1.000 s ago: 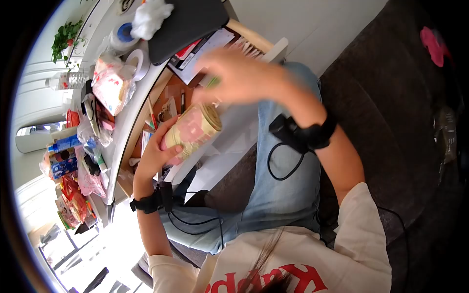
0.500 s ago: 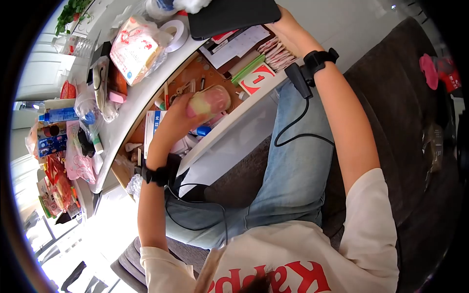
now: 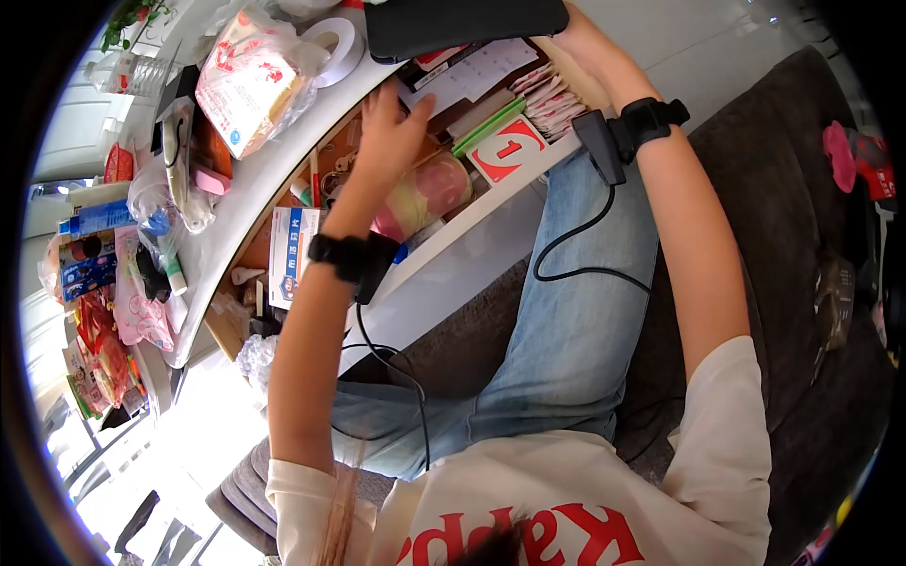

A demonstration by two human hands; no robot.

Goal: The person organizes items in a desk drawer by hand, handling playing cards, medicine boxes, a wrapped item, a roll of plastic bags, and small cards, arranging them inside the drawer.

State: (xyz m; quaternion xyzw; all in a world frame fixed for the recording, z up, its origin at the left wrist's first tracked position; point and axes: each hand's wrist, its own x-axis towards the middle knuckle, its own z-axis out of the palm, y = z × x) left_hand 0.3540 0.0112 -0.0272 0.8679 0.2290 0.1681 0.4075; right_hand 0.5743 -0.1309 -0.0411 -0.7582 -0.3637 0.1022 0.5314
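Observation:
My left hand [image 3: 389, 141] is over the drawer with its fingers apart, holding nothing, by a dark folder and a white paper [image 3: 486, 71]. Beneath its wrist lies a rounded pink-and-yellow object [image 3: 439, 189] among the drawer's contents. At the top, my right hand [image 3: 583, 45] grips the end of a flat black case [image 3: 462, 28] and holds it above the drawer's far end; its fingertips are hidden. Near that case are a green strip [image 3: 488, 127], a red-and-white card marked 1 [image 3: 508, 149] and a stack of small packets [image 3: 547, 99].
The open drawer [image 3: 453, 226] sits under a white desktop [image 3: 245, 203]. On the desk are a tape roll [image 3: 338, 52], a plastic-wrapped package [image 3: 247, 90] and several bags. A blue-and-white box [image 3: 293, 255] stands in the drawer. Cables hang from both wrist straps.
My left hand has let go of the pink-and-yellow object, which now lies in the drawer, and has moved up toward the folder. My right hand still holds the black case.

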